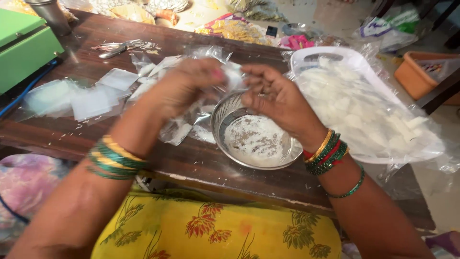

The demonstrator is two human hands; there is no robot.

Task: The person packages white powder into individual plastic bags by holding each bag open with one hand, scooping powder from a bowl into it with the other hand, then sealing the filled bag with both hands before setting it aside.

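At the far left a green machine (21, 45) sat on the dark wooden table (201, 165), with a metal cup (50, 14) behind it and a blue cable (26, 88) running along its base. Next to it lay a scatter of small filled packets (93, 98), flat and whitish, and behind them a pair of scissors (117, 48). The left hand (184, 86), its wrist ringed with green and yellow bangles (115, 158), was closed around a small clear pouch (232, 74), pinching it at the upper edge just above the bowl; more clear pouches (179, 129) lay under the wrist. The steel bowl (225, 112) stood near the table's front edge, holding white powder (254, 136) flecked with darker bits. The right hand (275, 98), wearing green, red and gold bangles (328, 153), hovered over the bowl with fingers curled inward, tips close to the pouch; whether it held any powder could not be told. To the right a white tray (352, 57) carried white pieces (354, 112) under clear plastic film, and beyond it stood an orange tub (417, 74).
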